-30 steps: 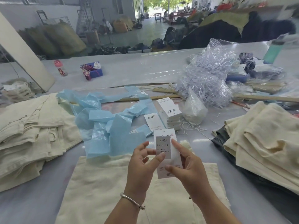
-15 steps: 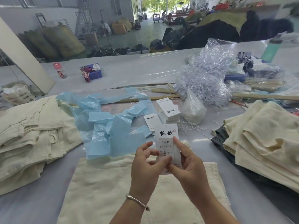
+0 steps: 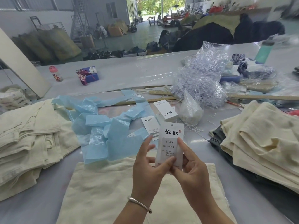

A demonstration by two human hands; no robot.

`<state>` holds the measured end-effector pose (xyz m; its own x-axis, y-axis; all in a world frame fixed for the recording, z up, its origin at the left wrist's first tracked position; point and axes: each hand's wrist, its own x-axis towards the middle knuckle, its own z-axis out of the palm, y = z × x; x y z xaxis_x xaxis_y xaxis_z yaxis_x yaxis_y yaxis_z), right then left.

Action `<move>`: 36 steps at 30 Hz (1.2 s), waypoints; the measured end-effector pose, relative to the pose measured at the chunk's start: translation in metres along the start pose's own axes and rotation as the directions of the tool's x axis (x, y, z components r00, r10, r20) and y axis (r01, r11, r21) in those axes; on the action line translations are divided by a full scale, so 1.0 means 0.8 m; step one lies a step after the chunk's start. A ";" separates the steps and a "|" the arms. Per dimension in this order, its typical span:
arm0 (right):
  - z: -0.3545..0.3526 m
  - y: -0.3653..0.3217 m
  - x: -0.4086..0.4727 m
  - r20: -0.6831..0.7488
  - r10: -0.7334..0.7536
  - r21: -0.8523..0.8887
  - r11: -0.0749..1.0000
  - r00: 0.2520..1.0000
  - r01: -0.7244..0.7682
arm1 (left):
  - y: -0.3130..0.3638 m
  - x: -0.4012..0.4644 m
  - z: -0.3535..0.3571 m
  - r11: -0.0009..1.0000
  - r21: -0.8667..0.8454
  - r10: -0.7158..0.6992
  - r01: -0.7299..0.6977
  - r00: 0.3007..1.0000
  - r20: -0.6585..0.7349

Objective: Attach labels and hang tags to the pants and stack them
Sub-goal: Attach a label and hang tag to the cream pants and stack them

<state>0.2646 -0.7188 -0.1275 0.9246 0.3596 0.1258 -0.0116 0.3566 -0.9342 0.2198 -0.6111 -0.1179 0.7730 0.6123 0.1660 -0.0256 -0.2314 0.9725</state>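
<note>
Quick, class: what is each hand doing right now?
Left hand: pinches the hang tag.
Right hand: holds the same hang tag.

Single head-mounted wide-angle view looked forward and down from the person's position, close over the table (image 3: 48, 206), with the warehouse floor beyond visible at the frame top

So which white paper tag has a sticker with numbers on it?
The white paper hang tag pinched by both hands, left hand and right hand. Its grey sticker reads 1103#; the loose tags on the table lack one.
</note>
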 end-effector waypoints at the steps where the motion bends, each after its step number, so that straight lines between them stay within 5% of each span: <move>1: 0.000 0.000 -0.001 -0.002 0.010 0.007 1.000 1.000 -0.010 | 0.000 0.001 0.000 0.998 -0.067 -0.013 0.015 0.999 0.033; 5: 0.003 -0.005 -0.001 0.016 0.113 0.144 0.983 0.993 -0.115 | 0.004 -0.002 0.006 0.934 -0.350 -0.023 0.071 0.990 0.140; 8: 0.004 -0.015 0.005 0.066 0.259 0.411 0.873 0.964 -0.263 | 0.004 0.001 0.006 0.931 -0.359 -0.013 0.062 0.990 0.138; 10: 0.003 -0.020 0.009 0.052 0.293 0.443 0.850 0.955 -0.285 | 0.002 0.004 0.005 0.943 -0.327 -0.011 0.057 0.990 0.140; 23: 0.003 -0.015 0.037 -0.216 0.412 0.280 0.894 0.885 -0.348 | -0.016 0.009 0.008 0.955 -0.252 -0.103 0.154 0.973 0.204; 36: -0.012 0.030 0.071 -0.327 0.257 0.023 0.964 0.910 -0.264 | -0.054 0.037 0.017 0.901 -0.188 -0.313 0.391 0.886 0.342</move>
<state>0.3202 -0.6978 -0.1461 0.9625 0.1367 -0.2344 -0.2638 0.2686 -0.9264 0.2526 -0.5932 -0.1572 0.9097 0.3565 -0.2131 0.1600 0.1727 0.9719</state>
